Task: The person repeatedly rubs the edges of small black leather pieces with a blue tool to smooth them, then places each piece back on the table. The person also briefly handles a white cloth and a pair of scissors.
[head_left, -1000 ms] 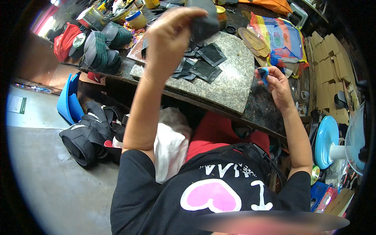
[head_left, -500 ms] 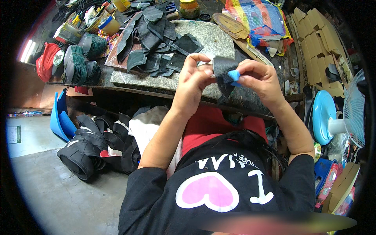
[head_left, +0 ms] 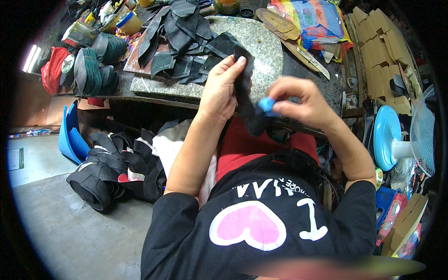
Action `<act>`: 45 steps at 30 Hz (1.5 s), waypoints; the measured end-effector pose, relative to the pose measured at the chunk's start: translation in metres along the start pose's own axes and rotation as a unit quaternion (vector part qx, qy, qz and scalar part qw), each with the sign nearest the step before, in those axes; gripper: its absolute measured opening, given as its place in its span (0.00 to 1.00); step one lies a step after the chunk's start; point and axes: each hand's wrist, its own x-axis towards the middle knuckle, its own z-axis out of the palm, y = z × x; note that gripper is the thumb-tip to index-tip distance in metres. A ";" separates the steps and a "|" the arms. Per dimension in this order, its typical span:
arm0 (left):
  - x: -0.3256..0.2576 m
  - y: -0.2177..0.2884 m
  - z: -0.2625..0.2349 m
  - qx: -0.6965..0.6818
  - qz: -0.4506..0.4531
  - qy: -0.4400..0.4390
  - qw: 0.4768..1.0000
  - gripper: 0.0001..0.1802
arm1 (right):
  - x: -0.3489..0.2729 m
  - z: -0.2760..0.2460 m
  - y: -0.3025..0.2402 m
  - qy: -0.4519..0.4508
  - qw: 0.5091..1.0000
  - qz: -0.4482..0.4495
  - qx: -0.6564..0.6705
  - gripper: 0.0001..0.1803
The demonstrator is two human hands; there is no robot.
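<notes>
Left hand (head_left: 220, 91) fingers pinch black strip (head_left: 244, 88), right hand (head_left: 302, 101) fingers pinch blue wad (head_left: 266, 106) — lower end could buckle if pushed.

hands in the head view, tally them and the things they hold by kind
Hands, left hand and right hand: 2
Black piece, held in the left: 1
Small blue piece, held in the right: 1
Total: 4
</notes>
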 end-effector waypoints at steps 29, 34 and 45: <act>-0.014 -0.012 0.029 0.145 0.005 -0.101 0.984 0.16 | 0.018 -0.010 -0.001 0.253 0.945 -0.027 -0.206 0.04; -0.015 -0.007 0.031 0.165 -0.013 -0.043 0.985 0.15 | 0.011 -0.011 0.000 0.286 0.946 -0.102 -0.114 0.07; -0.009 -0.011 0.023 0.198 0.073 -0.069 0.975 0.13 | 0.012 -0.022 0.004 0.173 0.984 0.052 0.000 0.10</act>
